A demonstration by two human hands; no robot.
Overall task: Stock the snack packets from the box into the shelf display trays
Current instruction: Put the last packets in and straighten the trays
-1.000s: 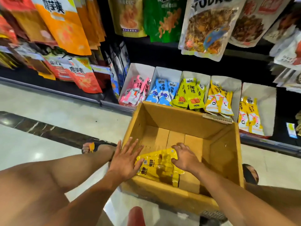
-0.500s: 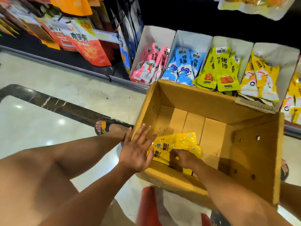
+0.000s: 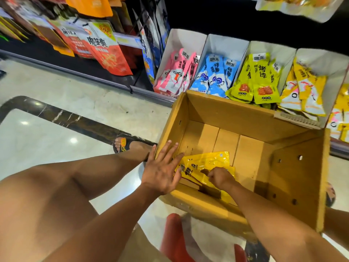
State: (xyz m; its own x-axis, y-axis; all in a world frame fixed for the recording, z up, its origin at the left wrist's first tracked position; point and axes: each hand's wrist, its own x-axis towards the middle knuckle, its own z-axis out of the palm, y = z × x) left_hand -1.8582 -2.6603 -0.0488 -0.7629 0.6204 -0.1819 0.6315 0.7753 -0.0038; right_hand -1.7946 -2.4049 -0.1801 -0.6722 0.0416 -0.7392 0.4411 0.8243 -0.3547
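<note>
The cardboard box (image 3: 236,114) stands open on the floor in front of the shelf, w/ a few yellow packets (image 3: 205,161) on its bottom, in the near-left corner. The top one lies almost flat. Its long axis goes approx. left to right across the box, a little oblique: the end w/ the big printed characters points to the left wall and is nearer to the person, and the other end points to the right and slightly away. The packets under it are mostly covered, so I cannot tell their direction.

The left hand (image 3: 162,173) is flat, fingers straight and spread, laid over the rim of the left wall. It holds nothing, and the index finger reaches just to the printed end of the top packet. The right hand (image 3: 219,176) is inside the box, knuckles up, fingers curled down and gripping the yellow packets at their near edge.

Behind the box are white display trays side by side: the pink tray (image 3: 187,40), the blue tray (image 3: 226,46) and the yellow-green tray (image 3: 272,50). Their packets stand w/ the long axis up, leaning back, printed faces toward the person.
</note>
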